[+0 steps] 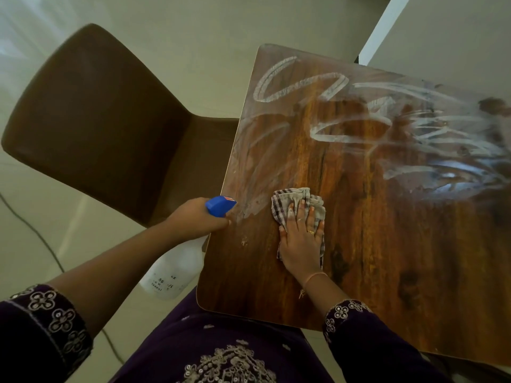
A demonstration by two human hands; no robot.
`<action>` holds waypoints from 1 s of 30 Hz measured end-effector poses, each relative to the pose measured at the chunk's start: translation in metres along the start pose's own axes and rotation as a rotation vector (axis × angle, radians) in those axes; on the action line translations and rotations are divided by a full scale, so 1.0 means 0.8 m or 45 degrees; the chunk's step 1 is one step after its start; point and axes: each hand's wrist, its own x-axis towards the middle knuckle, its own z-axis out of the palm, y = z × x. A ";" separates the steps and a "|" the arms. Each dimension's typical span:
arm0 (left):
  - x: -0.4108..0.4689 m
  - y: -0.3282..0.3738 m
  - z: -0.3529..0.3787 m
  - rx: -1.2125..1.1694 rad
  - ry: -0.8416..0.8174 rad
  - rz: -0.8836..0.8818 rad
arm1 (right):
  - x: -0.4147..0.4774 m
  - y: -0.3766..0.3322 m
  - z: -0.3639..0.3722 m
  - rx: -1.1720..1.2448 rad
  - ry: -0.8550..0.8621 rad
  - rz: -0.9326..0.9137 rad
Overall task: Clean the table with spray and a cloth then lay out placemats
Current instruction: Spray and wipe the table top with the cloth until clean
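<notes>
A dark wooden table (373, 244) fills the right half, its far part streaked with white wet smears. My right hand (302, 239) presses flat, fingers straight, on a crumpled checked cloth (297, 200) near the table's left edge. My left hand (197, 218) grips a spray bottle by its neck just off that edge. The bottle's blue nozzle (219, 206) points toward the table, and its white body (174, 275) hangs below the hand beside the table corner.
A brown chair (94, 120) stands to the left, its seat tucked partly under the table. A thin cable (30, 228) runs over the pale floor at the left. A white surface (442, 31) lies past the table's far right corner.
</notes>
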 end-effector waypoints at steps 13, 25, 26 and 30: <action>-0.004 -0.006 -0.003 -0.077 0.092 -0.200 | 0.008 0.008 0.001 -0.054 -0.033 -0.421; -0.007 -0.005 -0.013 -0.221 0.282 -0.209 | 0.111 -0.002 -0.028 -0.408 -0.097 -1.111; -0.007 -0.005 -0.013 -0.220 0.280 -0.217 | 0.124 -0.005 -0.031 -0.353 -0.053 -0.990; -0.010 -0.008 -0.012 -0.256 0.272 -0.255 | 0.134 -0.029 -0.031 -0.146 0.023 -0.614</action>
